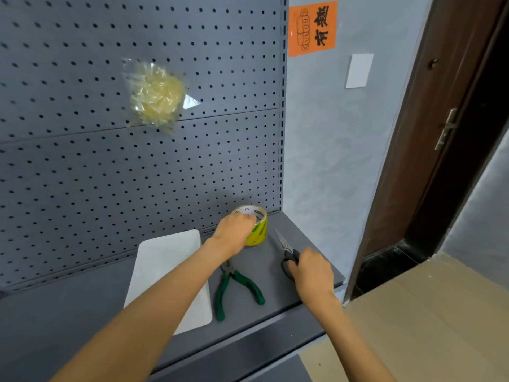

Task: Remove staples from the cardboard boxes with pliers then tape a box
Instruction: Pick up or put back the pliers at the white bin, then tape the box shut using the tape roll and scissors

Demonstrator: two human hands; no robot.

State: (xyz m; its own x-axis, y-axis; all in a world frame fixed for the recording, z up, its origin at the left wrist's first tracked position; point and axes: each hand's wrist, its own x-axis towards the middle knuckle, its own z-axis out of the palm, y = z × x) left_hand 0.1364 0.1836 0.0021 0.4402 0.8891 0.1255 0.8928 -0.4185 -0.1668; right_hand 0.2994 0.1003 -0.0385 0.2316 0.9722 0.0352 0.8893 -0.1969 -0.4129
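Note:
A yellow roll of tape (258,230) stands on the grey shelf (303,235) near the pegboard. My left hand (234,232) grips the roll from the top and left side. Green-handled pliers (237,285) lie on the shelf just below that hand, handles spread toward me. Black-handled scissors (286,249) lie to the right, blades pointing away. My right hand (311,274) is curled on the scissor handles. A flat brown cardboard box (429,312) lies on the floor at the lower right.
A white tray (165,266) lies on the shelf left of the pliers, partly under my left forearm. A plastic bag of yellowish material (157,95) hangs on the grey pegboard (82,161). A dark wooden door (440,119) stands at the right.

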